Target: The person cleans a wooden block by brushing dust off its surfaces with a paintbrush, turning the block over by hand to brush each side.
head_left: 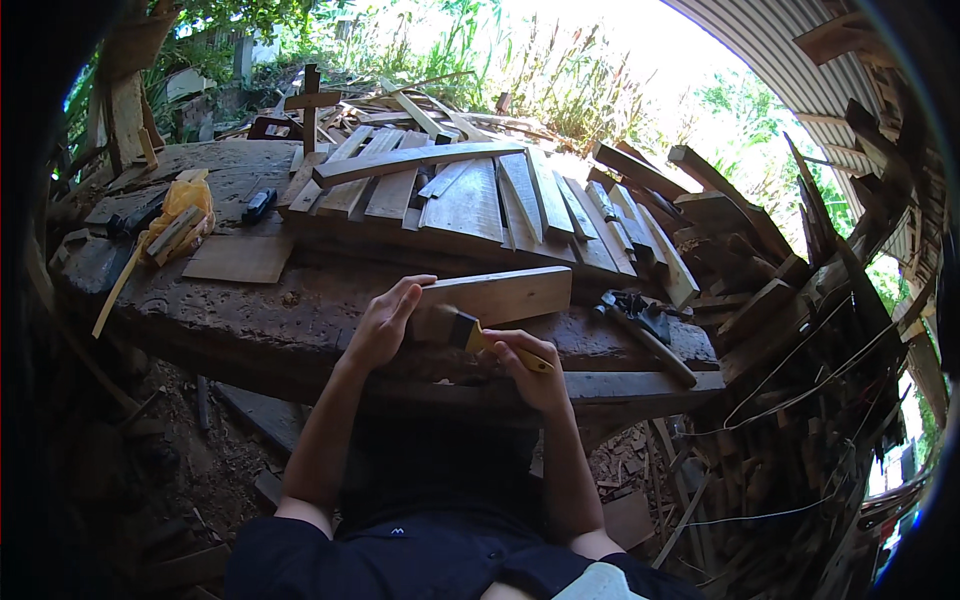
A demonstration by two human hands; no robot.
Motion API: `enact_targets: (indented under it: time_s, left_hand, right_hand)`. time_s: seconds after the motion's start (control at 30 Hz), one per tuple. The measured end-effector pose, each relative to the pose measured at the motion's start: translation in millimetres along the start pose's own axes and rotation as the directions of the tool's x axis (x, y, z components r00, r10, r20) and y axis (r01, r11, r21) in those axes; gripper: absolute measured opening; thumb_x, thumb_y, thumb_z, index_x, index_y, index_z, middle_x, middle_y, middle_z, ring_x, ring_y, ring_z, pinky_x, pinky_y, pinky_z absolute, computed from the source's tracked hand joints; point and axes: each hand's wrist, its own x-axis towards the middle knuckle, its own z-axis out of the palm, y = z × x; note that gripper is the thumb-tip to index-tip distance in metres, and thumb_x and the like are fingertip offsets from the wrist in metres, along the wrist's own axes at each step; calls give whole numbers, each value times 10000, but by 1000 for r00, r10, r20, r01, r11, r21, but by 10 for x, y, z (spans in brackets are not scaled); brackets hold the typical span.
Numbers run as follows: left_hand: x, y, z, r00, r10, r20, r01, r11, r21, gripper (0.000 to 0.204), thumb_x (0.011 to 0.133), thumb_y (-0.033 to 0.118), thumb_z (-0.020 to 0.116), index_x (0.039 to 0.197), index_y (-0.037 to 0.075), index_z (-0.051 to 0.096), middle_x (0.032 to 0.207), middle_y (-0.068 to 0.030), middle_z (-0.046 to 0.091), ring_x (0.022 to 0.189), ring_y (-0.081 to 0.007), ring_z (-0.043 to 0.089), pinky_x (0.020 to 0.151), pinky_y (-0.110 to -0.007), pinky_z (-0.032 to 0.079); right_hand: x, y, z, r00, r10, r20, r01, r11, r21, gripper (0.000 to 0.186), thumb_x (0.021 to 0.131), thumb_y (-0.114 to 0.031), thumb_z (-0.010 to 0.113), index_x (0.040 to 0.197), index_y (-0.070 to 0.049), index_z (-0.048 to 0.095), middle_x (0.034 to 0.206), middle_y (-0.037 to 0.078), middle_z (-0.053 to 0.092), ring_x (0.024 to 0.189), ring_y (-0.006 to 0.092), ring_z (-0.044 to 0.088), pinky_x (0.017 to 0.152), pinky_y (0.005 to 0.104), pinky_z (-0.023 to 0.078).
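My left hand [382, 325] grips the left end of a short wooden board [515, 294], which stands on its long edge on the workbench [300, 325]. The thumb is up against the top edge of the board; the other fingers are partly hidden. In my right hand [530, 372] is a paintbrush [468, 332] with a yellow handle. Its fingers close round the handle, and the bristles point up and left at the board's near face, close to my left hand. Whether the bristles touch the wood I cannot tell.
Several planks [465, 205] lie side by side behind the board. To the right rests a dark tool with a long handle [655, 345]. At left are a yellow bag [185, 210], a small black object [258, 206] and a thin flat board [240, 258]. Scrap wood [760, 300] is piled right.
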Motion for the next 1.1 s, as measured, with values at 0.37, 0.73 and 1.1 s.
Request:
enact_targets:
  time_s: [0.37,0.73,1.1]
  left_hand:
    - [-12,142,-45,996,-81,33,79,995,65,432,1139,379,511,1408,65,636,1307,-167,716,1235,-268,657,1082,-363,467]
    - [-6,91,-36,996,-85,14,84,994,63,367,1113,270,570,1427,87,624,1337,-195,714,1267,-315,669,1090,-397,483]
    - [-26,112,-47,998,-57,24,55,996,76,415,1092,333,607,1417,75,626,1315,-205,718,1235,-301,679,1076,-397,493]
  right_hand:
    - [3,85,-28,998,66,9,-66,994,88,289,1079,-100,643,1356,-39,698,1063,84,786,976,110,715,881,266,561]
    - [1,-21,-41,987,20,161,-41,991,129,320,1058,-69,616,1367,-36,689,1047,91,785,1023,118,715,935,271,554]
    - [-2,-46,-43,983,55,178,-72,993,92,289,1088,-102,596,1347,-17,692,1103,106,776,1045,124,704,940,279,549]
